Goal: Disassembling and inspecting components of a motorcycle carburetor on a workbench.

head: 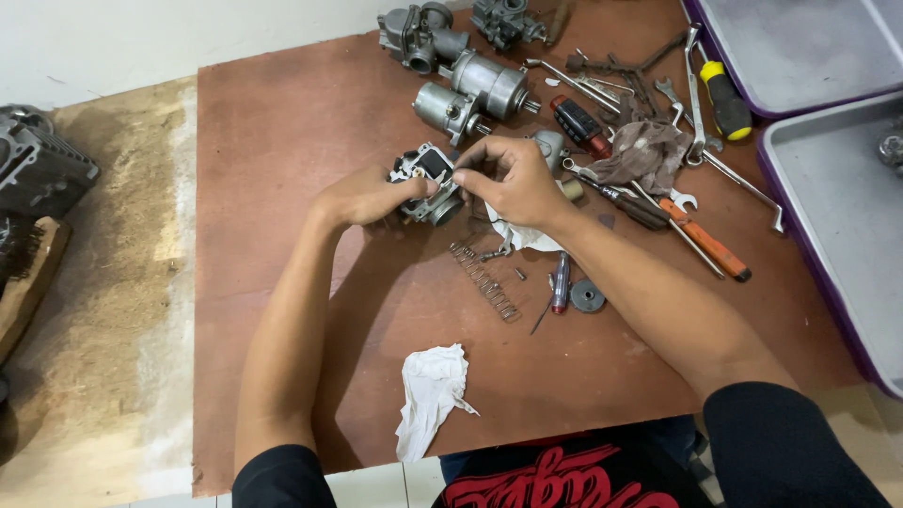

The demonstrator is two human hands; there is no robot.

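Both hands work mid-board on a brown plywood board (310,141). Left hand (369,196) is closed around a small grey carburetor (428,181), holding it just above the board, thumb on its side. Right hand (515,181) is pinched, fingertips at the carburetor's top edge; whether it holds some small part there, cannot tell.

Under the right wrist: a crumpled white rag (522,237), touching the board. Near it a long coil spring (484,280) lying diagonally, a small blue-and-red screwdriver (561,282), a round dark disc (588,295) just beside that. A second white rag (431,395) sits near the board's front edge, well apart from the hands.

Back of board: two silver cylindrical motor-like parts (470,94), two more grey carburetor bodies (423,36) at the far edge. Right of the hands: a dirty grey-brown cloth (649,150), loose wrenches, an orange-handled screwdriver (705,240), a dark-handled one (625,199), a yellow-and-black-handled screwdriver (726,99), a red-and-black handle (581,124).

Far right: two shallow grey trays with purple rims (828,169), one behind the other, partly off the board. Left edge: a dark finned engine block (38,165) on the floor.

No packages or signs in view; the only lettering is red print on the person's black shirt (564,475), bottom of frame.
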